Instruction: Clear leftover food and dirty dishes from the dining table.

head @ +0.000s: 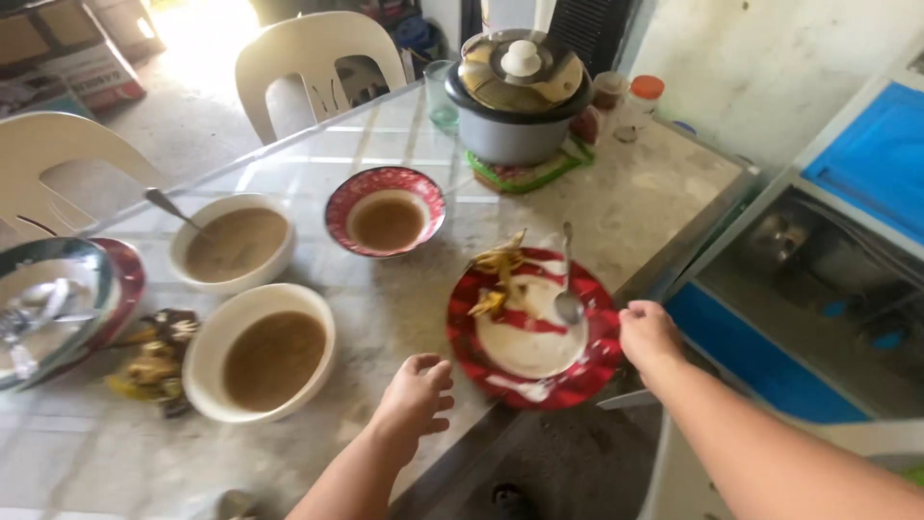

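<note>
Gripping the red plate (587,371), right hand (647,334); left hand (416,393) hovers curled.

Strong daylight floods in from the doorway at upper left, blowing out the floor there and throwing pale glare across the glossy worktop (404,164). The right side sits in softer, bluish shade. Wide-angle distortion bends the edges, and the whole frame looks soft and slightly smeared.
</note>
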